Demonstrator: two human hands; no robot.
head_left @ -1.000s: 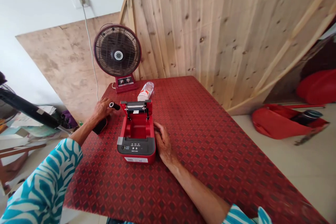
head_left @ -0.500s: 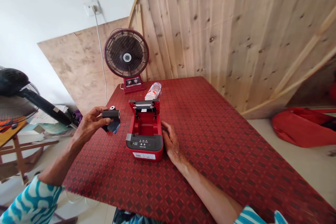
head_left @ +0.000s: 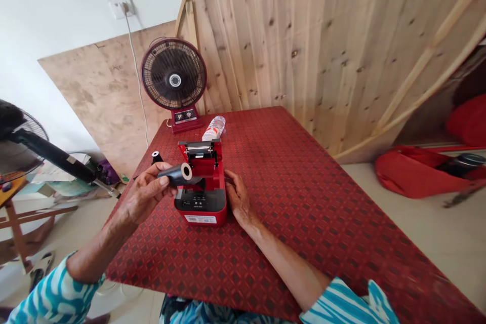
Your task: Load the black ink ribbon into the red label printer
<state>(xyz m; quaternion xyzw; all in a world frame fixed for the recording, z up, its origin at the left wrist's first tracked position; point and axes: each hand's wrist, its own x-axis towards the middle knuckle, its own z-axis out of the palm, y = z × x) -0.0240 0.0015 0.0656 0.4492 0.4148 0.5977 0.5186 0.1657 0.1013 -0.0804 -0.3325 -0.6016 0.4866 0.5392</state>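
Observation:
A small red printer (head_left: 201, 197) with its lid raised sits on the red patterned table (head_left: 304, 197). My left hand (head_left: 146, 195) is closed around a dark roll with a pale core (head_left: 178, 174), held just above the printer's front left. My right hand (head_left: 236, 197) rests against the printer's right side, fingers curled along its edge. A small black spool (head_left: 155, 156) stands on the table behind my left hand.
A red table fan (head_left: 174, 81) stands at the table's far end with a plastic bottle (head_left: 213, 127) lying beside it. Wooden boards lean against the wall behind. A standing fan (head_left: 23, 136) is at the left; red items (head_left: 410, 172) lie on the floor at the right.
My left hand lifted the dark roll from the table's left side and brought it toward the printer. A small black spool now stands where the hand was. The right hand stayed at the printer.

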